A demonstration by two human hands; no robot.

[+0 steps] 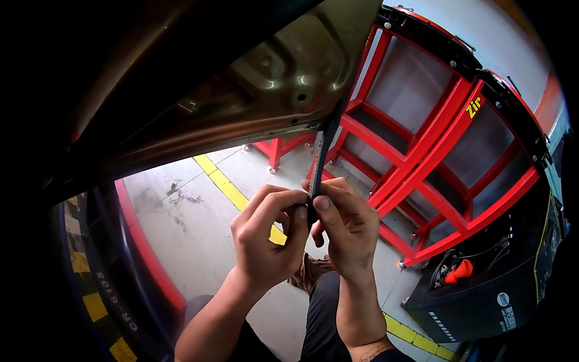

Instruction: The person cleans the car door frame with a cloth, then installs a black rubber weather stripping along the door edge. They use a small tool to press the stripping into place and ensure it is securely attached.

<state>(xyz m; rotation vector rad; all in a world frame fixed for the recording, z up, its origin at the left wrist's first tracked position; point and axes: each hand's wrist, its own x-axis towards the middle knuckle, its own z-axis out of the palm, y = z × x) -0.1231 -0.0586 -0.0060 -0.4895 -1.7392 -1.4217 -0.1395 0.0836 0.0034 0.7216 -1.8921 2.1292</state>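
Observation:
A narrow black rubber seal strip (pixel 321 160) hangs from the lower corner of a stamped, bronze-coloured car body panel (pixel 325 66). Along one side of the strip runs a lighter, rough-looking face. My left hand (pixel 262 232) pinches the strip near its lower end between thumb and fingers. Right beside it, my right hand (pixel 350 232) grips the same piece, thumb on the near side and fingers curled behind. Both hands are closed and almost touch each other in mid-air, below the panel. Where the strip meets the panel's edge is dark and hard to make out.
Red metal frames (pixel 416 160) stand on the right. A dark box (pixel 476 308) at lower right holds cables and an orange piece (pixel 459 271). To the left are a black-and-yellow striped post (pixel 94 306) and a red floor border (pixel 148 250); a yellow line (pixel 226 187) crosses the tiles.

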